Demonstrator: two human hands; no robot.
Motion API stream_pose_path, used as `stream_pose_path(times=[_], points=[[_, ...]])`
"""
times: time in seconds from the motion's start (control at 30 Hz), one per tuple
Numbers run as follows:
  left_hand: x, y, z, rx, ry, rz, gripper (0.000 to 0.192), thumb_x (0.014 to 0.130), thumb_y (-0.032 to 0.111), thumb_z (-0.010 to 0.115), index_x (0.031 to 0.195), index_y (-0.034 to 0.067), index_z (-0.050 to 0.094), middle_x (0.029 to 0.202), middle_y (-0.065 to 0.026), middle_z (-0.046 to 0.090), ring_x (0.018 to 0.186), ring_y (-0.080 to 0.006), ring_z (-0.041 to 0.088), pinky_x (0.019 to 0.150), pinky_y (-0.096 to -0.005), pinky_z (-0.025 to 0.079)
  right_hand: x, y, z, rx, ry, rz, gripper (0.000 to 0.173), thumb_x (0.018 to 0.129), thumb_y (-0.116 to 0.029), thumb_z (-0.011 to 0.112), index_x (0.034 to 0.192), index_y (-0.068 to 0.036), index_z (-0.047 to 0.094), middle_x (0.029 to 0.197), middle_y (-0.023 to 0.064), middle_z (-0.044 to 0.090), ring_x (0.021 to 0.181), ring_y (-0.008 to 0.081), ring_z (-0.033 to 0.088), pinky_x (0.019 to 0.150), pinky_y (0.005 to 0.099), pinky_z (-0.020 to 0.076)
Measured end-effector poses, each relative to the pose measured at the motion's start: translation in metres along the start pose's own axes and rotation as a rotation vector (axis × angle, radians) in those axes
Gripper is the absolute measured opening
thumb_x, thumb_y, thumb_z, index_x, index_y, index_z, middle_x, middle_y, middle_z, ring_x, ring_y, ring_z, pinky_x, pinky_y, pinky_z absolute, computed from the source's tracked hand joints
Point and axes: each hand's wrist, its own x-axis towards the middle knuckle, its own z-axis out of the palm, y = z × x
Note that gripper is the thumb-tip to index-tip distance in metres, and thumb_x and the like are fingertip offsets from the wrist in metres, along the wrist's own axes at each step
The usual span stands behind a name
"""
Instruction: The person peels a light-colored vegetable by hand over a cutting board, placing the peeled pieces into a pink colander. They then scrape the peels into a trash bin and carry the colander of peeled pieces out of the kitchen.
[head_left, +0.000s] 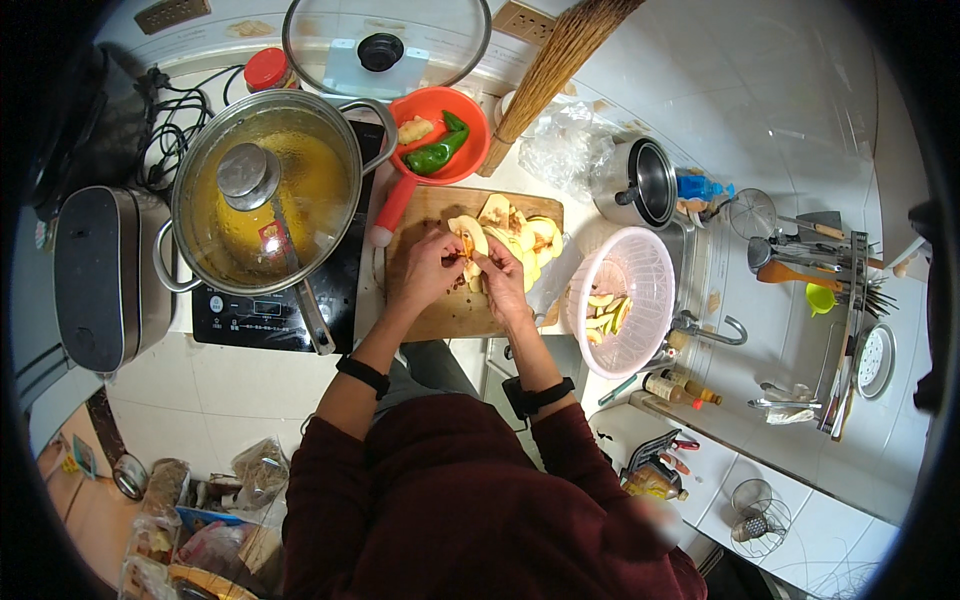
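Both my hands are over a wooden cutting board (420, 322) on the counter. My left hand (426, 271) and my right hand (502, 283) hold one pale yellow slice (468, 227) between them, fingertips at its orange-brown inner edge. Behind my right hand, more pale yellow slices (536, 232), some with brown centres, lie in an overlapping heap. Small brown bits are scattered on the board near my left fingers. A broad metal blade (553, 262), apparently a cleaver's, lies partly hidden right of the heap.
Left, a lidded steel pot (315, 202) of yellow liquid stands on a black induction cooker (217, 326). An orange-red plastic dipper (478, 150) holds a green pepper (439, 152) and ginger (415, 130). Right, a pink basket (645, 300) contains slices. A straw brush (559, 71) leans behind.
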Motion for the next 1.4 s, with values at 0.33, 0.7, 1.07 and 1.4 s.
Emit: stream_pose_path(times=[0.33, 0.7, 1.07, 1.4], points=[[-0.01, -0.004, -0.001, -0.137, 0.046, -0.073, 0.021, 0.08, 0.003, 0.075, 0.1, -0.001, 0.068, 0.097, -0.0115, 0.071, 0.09, -0.0218, 0.072, 0.081, -0.0301, 0.057, 0.001, 0.002, -0.001, 0.007, 0.077, 0.001, 0.03, 0.091, 0.0, 0.067, 0.121, -0.003, 0.065, 0.102, -0.0004, 0.069, 0.08, 0.0035, 0.06, 0.066, 0.0176, 0.0473], [-0.009, 0.002, -0.008, 0.11, -0.024, 0.002, 0.019, 0.082, 0.01, 0.076, 0.098, 0.0, 0.075, 0.094, -0.0134, 0.074, 0.085, -0.021, 0.071, 0.076, -0.0306, 0.055, -0.007, -0.006, 0.001, -0.034, 0.075, 0.017, 0.027, 0.089, -0.004, 0.072, 0.115, -0.006, 0.07, 0.094, -0.0062, 0.069, 0.074, 0.0001, 0.058, 0.063, 0.0155, 0.0465], [-0.008, -0.001, -0.011, 0.002, -0.071, -0.094, 0.017, 0.083, 0.011, 0.075, 0.097, 0.002, 0.075, 0.091, -0.0125, 0.075, 0.079, -0.0187, 0.071, 0.073, -0.0299, 0.055, -0.009, -0.005, 0.002, -0.037, 0.099, 0.031, 0.03, 0.088, -0.003, 0.073, 0.118, -0.007, 0.07, 0.092, -0.0063, 0.068, 0.072, -0.0003, 0.056, 0.061, 0.0152, 0.0454], [-0.011, 0.006, -0.005, 0.24, 0.039, 0.095, 0.012, 0.082, 0.011, 0.073, 0.089, 0.003, 0.069, 0.082, -0.0145, 0.07, 0.078, -0.0279, 0.071, 0.071, -0.0334, 0.056, -0.006, 0.007, -0.007, -0.135, 0.122, 0.054, 0.029, 0.088, -0.004, 0.073, 0.117, -0.007, 0.07, 0.091, -0.005, 0.069, 0.07, 0.0004, 0.056, 0.06, 0.0157, 0.0464]])
